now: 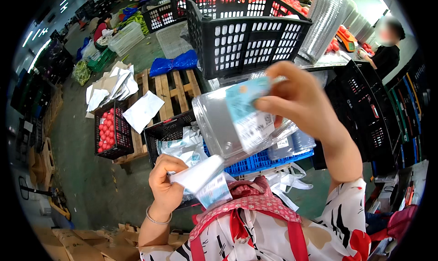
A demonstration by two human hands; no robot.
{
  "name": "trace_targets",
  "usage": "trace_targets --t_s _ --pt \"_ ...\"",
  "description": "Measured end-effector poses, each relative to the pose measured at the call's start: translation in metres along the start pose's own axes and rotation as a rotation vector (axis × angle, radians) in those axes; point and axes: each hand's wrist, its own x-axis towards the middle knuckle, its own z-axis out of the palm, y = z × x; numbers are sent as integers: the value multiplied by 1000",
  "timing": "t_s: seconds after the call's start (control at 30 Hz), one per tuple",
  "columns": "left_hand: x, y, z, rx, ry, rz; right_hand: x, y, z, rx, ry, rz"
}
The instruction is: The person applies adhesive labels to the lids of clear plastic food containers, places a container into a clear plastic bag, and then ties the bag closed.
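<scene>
Between the thumb and fingers of my right hand (294, 100) is a blue-and-white printed label (251, 114), held over a stack of clear plastic containers (215, 124). Whether the label touches the plastic cannot be told. My left hand (167, 182) grips a folded strip of labels (205, 179) in front of the apron, with its white backing showing. More labels and backing paper (183, 148) lie in a black crate (150, 138) behind my left hand. Other clear containers (291, 144), one bearing a label, rest on a blue crate (246, 162).
A large black crate (253, 32) stands beyond the containers. At the left are a crate of red tomatoes (107, 131), cardboard sheets (113, 86) and a wooden pallet (174, 90). Black crates (362, 107) stand at the right. Co-workers are farther off, one at the right (386, 52).
</scene>
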Motion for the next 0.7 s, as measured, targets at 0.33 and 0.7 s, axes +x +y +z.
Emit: trace_targets --t_s 0.33,0.7 --pt "4 -14 -20 71 -111 230 60 56 10 -376 -265 460" --pt "2 8 -26 134 -209 253 8 75 -43 -996 216 201"
